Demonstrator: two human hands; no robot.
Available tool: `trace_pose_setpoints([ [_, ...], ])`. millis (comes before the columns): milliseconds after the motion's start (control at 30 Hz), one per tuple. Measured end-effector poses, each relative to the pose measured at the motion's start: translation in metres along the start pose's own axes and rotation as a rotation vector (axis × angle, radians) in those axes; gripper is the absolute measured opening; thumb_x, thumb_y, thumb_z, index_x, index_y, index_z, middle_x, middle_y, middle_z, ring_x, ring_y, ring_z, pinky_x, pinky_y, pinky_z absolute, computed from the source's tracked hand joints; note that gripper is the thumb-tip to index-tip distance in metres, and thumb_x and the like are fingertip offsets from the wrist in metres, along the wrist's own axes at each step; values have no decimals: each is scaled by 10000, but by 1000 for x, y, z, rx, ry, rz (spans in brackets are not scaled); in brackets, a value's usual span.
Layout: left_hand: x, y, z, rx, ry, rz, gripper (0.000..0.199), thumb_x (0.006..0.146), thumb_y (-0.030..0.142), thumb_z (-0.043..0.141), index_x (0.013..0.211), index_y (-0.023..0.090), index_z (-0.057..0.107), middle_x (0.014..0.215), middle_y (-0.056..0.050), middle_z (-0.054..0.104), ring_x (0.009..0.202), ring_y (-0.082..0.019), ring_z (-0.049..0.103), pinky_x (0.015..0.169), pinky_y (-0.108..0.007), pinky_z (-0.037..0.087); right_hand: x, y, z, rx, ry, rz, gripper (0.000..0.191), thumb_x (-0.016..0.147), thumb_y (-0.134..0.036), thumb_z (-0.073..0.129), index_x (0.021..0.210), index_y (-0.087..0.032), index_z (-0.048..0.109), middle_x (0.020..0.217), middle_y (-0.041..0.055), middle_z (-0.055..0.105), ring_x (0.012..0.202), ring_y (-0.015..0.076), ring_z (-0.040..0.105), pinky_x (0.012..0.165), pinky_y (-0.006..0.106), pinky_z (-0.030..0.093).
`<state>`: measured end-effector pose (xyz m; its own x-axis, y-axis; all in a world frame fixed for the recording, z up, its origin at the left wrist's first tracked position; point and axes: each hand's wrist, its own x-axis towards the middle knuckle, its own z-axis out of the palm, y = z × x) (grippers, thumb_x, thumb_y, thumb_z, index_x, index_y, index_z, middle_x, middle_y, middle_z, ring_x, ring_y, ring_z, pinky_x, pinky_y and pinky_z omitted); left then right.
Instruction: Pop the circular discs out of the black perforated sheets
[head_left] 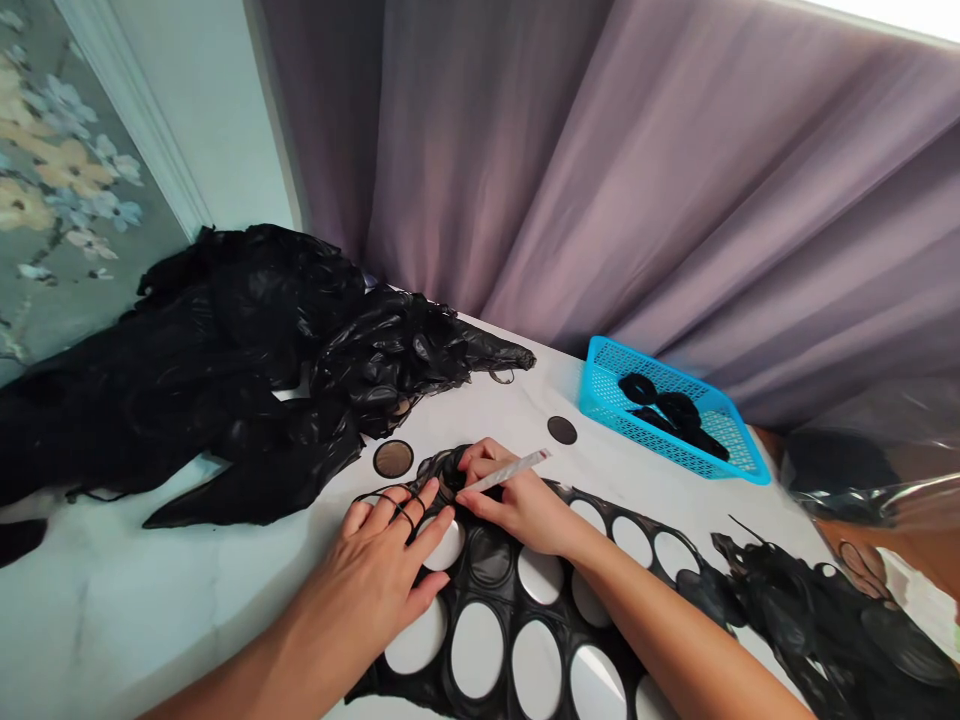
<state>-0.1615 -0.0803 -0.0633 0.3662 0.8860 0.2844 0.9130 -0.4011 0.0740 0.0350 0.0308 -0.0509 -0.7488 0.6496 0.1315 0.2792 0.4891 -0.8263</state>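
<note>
Centrally, the right hand point(521, 510) pinches one pale tool point(517, 468), markings too small to read, at a black round-holed sheet point(506, 603) on the table point(240, 590); the left hand point(390, 560) rests, fingers apart, upon the sheet. Beyond: two loose discs point(394, 459), one basket point(675, 450).

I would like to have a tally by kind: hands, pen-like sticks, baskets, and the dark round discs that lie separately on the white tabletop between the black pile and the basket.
Hands: 2 (left hand, right hand)
White pen-like stick: 1
Blue basket: 1
Separate dark discs: 2
Total: 6
</note>
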Motion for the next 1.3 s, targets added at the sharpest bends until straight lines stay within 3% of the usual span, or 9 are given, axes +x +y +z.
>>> trace_pose_setpoints([
  [200,-1,2,-1,20,-32,-13,400,870,394,668,1258,293,663,1337,-85,639,1035,-296,582,802,-400,381,-8,-6,10,-130,19,-25,129,945,-173,539,819,-196,549,1047,67,529,950,188,538,844,325,485],
  [367,0,2,-1,33,-41,-18,404,868,384,671,1261,288,665,1350,-96,631,1054,-301,597,818,-407,391,-4,4,26,-344,222,-20,174,967,-144,395,867,-201,525,981,89,581,880,208,527,790,344,462],
  [500,-2,-1,1,39,-43,-20,427,862,344,673,1285,296,651,1386,-93,601,1068,-315,599,819,-414,406,2,19,-5,-246,524,168,189,951,-248,428,768,-221,463,727,5,554,668,175,489,640,291,395],
  [600,-3,-3,-1,81,-58,3,451,842,298,685,1292,278,649,1391,-104,594,1071,-339,596,821,-437,417,-10,21,-41,-205,739,245,234,942,-317,450,727,-226,433,717,-3,581,642,164,483,625,282,367],
  [667,0,-3,-5,100,-64,22,423,849,313,679,1268,255,667,1367,-112,614,1067,-353,592,819,-451,425,-22,19,-54,-234,780,225,241,941,-338,455,730,-223,438,749,7,594,655,163,486,627,284,365],
  [833,22,7,-17,74,-69,60,362,901,286,612,1249,203,666,1385,-89,604,1117,-331,567,864,-458,422,-46,11,-29,-277,469,92,147,950,-259,468,822,-207,519,808,20,579,723,169,506,668,288,387],
  [933,32,16,-11,18,-91,121,418,906,269,603,1320,219,614,1394,-46,601,1116,-304,569,891,-450,417,-48,8,-10,-179,326,76,125,958,-208,478,846,-210,532,814,10,569,738,160,510,683,279,396],
  [1100,27,20,4,28,-94,118,444,879,244,634,1321,209,619,1378,-55,613,1087,-313,579,859,-445,421,-46,7,-6,-51,215,57,184,943,-182,546,761,-199,525,969,35,578,860,159,543,772,284,420],
  [1300,25,18,2,36,-121,140,493,849,205,663,1338,218,605,1394,-80,597,1071,-332,584,846,-465,417,-45,10,-6,16,175,58,173,937,-176,580,765,-193,575,964,33,523,909,162,527,780,276,435],
])
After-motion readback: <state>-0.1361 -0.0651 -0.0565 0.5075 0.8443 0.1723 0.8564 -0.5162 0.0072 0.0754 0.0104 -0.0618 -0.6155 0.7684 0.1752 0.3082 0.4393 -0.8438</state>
